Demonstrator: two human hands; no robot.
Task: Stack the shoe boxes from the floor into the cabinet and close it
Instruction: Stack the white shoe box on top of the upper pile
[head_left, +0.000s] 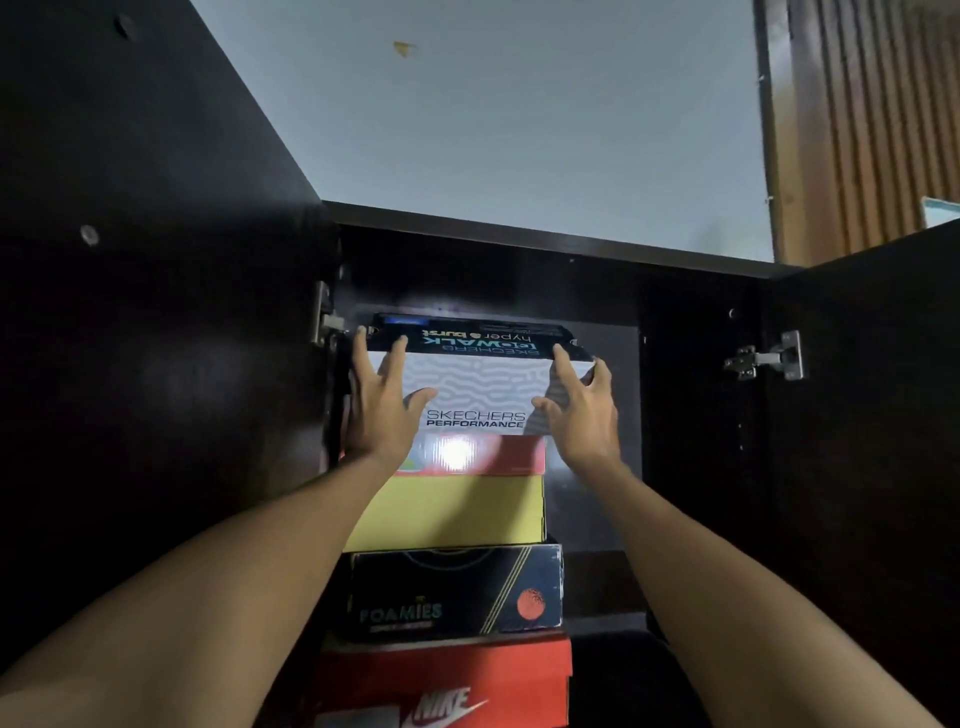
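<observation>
Both hands are spread flat on the white Skechers box (475, 395), the left hand (382, 402) at its left edge and the right hand (579, 410) at its right edge. It sits on top of the stack inside the cabinet (701, 415), over a yellow box (447, 512), a dark Foamies box (457, 592) and a red Nike box (447, 680). I think the stacking is nearly done. Both doors are open, so closing is left.
</observation>
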